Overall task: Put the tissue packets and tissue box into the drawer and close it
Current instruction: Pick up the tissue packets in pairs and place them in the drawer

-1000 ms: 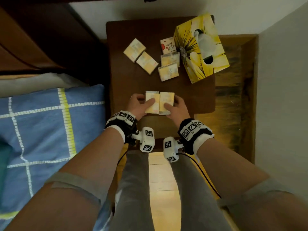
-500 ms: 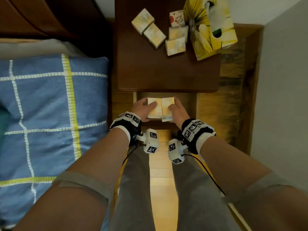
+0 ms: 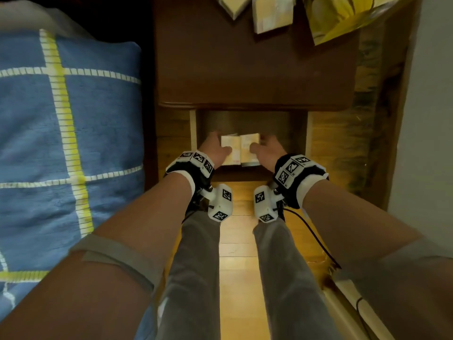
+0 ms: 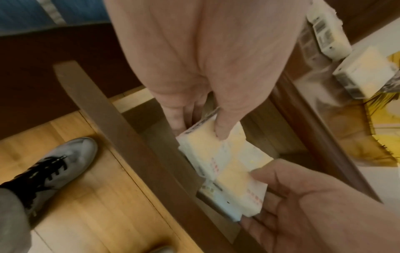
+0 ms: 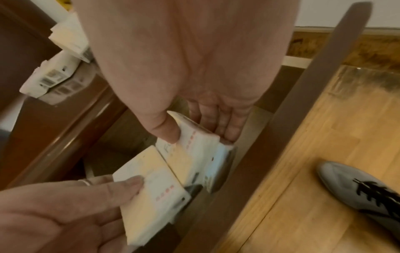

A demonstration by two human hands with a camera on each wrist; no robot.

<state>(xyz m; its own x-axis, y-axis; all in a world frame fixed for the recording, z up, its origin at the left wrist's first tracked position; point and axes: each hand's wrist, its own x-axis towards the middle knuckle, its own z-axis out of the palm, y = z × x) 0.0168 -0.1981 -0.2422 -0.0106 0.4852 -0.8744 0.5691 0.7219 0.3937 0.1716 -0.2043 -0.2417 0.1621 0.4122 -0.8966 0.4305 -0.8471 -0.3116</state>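
Observation:
Pale yellow tissue packets (image 3: 239, 149) lie side by side low inside the open drawer (image 3: 247, 121), close to its front wall. My left hand (image 3: 215, 148) grips the left ones (image 5: 151, 188), thumb on top and fingers along the outer side. My right hand (image 3: 266, 148) grips the right ones (image 5: 199, 150) the same way. The left wrist view shows the packets (image 4: 216, 154) stacked in layers, with my left thumb pressing the top. More packets (image 3: 272, 15) and the yellow flowered tissue box (image 3: 343, 15) stay on the nightstand top (image 3: 245, 69), cut off by the frame's upper edge.
A bed with a blue checked cover (image 3: 61, 131) runs along the left. A wall (image 3: 431, 119) stands at the right. The drawer's dark front rail (image 4: 129, 137) lies between my hands and my legs. My grey shoes (image 4: 65, 159) stand on the wooden floor (image 3: 240, 266).
Both hands carried the packets from the front of the nightstand top down into the open drawer. The head view tilted down, so the box and other packets slid to the top edge.

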